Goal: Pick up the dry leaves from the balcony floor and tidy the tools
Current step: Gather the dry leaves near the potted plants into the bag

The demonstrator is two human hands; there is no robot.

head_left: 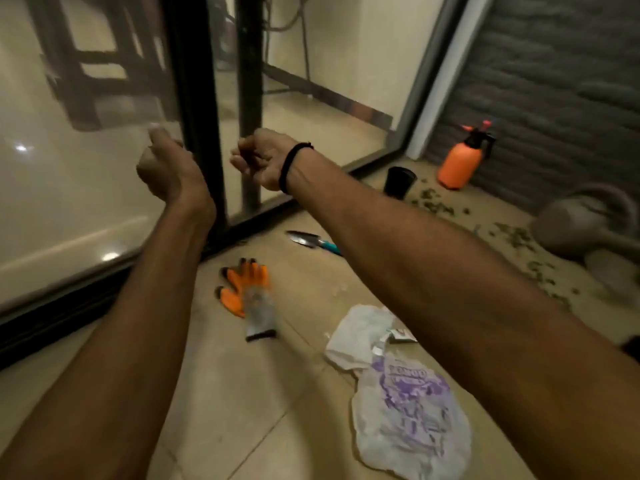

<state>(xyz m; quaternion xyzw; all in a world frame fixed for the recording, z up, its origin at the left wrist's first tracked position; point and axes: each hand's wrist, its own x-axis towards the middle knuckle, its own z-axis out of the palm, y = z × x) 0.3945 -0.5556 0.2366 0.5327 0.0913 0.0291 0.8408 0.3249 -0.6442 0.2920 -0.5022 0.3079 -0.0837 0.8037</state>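
Many leaves (516, 237) well right of fingers (242, 160) (curled)

Orange sprayer (459, 166), orange-and-grey glove (250, 296), teal-handled trowel (313, 241), black cup (399, 181), white bag (412, 417) printed purple.

Glove (247, 296) L of bag (408, 393), trowel (311, 240) behind, leaves (516, 237) far R.

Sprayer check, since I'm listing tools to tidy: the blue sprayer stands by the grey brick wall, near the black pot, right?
No: the sprayer is orange, not blue. The head view shows it standing by the grey brick wall, near the black pot.
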